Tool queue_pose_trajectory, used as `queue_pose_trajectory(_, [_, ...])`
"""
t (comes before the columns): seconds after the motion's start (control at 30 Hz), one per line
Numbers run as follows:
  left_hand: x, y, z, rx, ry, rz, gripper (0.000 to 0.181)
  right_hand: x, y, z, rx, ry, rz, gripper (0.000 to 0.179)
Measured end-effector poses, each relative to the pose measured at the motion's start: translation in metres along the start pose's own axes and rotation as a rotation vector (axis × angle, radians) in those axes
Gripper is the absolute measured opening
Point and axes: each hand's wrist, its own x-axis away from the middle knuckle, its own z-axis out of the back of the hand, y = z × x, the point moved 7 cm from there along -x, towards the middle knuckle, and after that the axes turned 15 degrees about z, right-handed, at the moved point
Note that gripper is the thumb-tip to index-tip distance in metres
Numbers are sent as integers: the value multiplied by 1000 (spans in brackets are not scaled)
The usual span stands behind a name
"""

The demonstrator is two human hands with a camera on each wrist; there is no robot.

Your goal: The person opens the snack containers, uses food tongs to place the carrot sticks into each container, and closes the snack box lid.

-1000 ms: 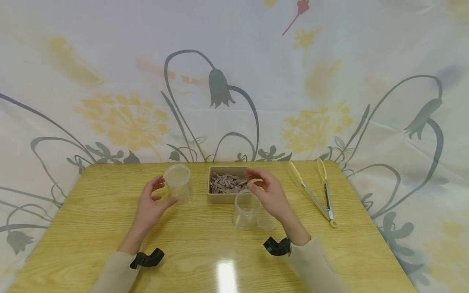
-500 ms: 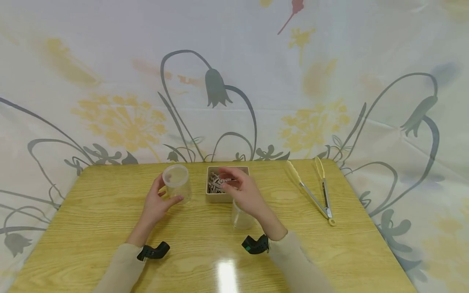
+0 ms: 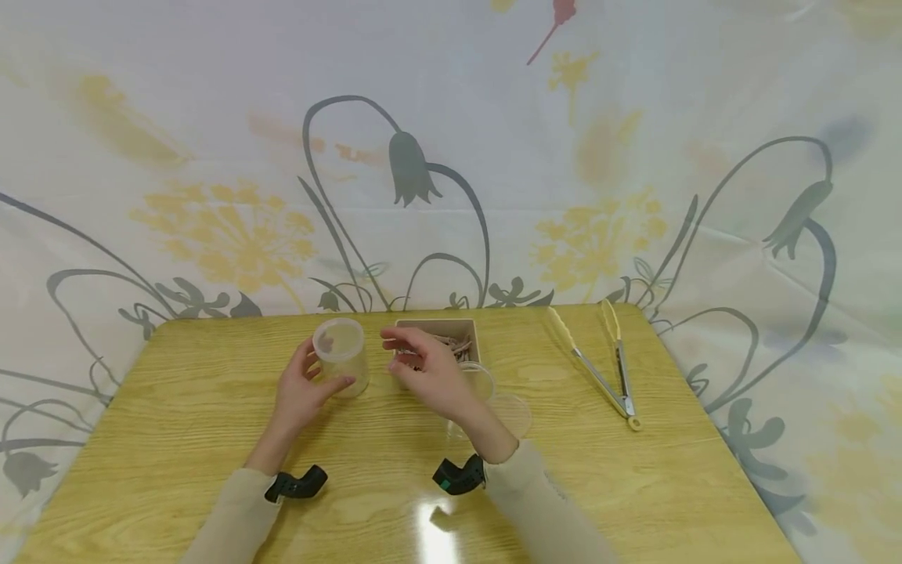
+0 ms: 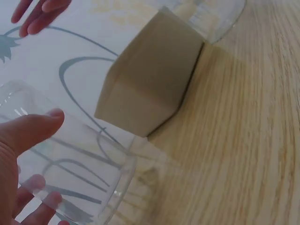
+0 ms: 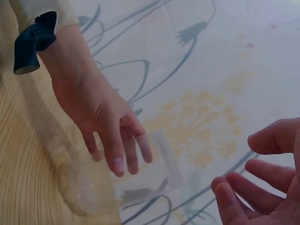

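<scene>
My left hand (image 3: 301, 395) holds a clear plastic jar (image 3: 345, 368) upright, thumb on the near side and fingers round the other. In the left wrist view the jar's (image 4: 82, 157) transparent wall shows thumb and fingertips on opposite sides. My right hand (image 3: 433, 377) hovers in front of a beige box (image 3: 474, 337) of small brown-grey sticks, partly covering it. Its loosely bent fingers hold nothing and point towards the jar. The right wrist view shows a gap between these fingers (image 5: 234, 199) and the held jar (image 5: 157, 176).
A second clear jar (image 3: 482, 382) stands right by the box's front, partly behind my right forearm. Beside it on the wooden table (image 3: 599, 486) lies a clear round disc (image 3: 513, 413). Tongs (image 3: 600, 380) with yellow tips lie spread at the right. A flower-printed cloth (image 3: 451, 157) hangs behind.
My right hand has moved left, from the box's right side across its front towards the held jar. My left hand has closed in round its jar, which stays in nearly the same place.
</scene>
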Motion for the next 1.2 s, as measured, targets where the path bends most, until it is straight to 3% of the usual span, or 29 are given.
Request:
queue_pose_trajectory(0.23, [14, 12, 0, -1, -33, -28, 83, -1, 1, -10, 3, -4, 10, 48])
queue_pose_trajectory(0.53, [40, 33, -2, -72, -25, -224, 79, 1, -1, -20, 75, 27, 47, 55])
queue_pose_trajectory(0.8, [56, 34, 2, -167, 33, -317, 79, 12, 8, -36, 134, 92, -29, 56])
queue_pose_trajectory(1.03, [67, 37, -1, -238, 83, -458, 79, 22, 19, -45, 108, 153, -100, 56])
queue_pose_trajectory(1.2, [69, 34, -4, -289, 77, -475, 80, 26, 27, -45, 98, 185, -134, 51])
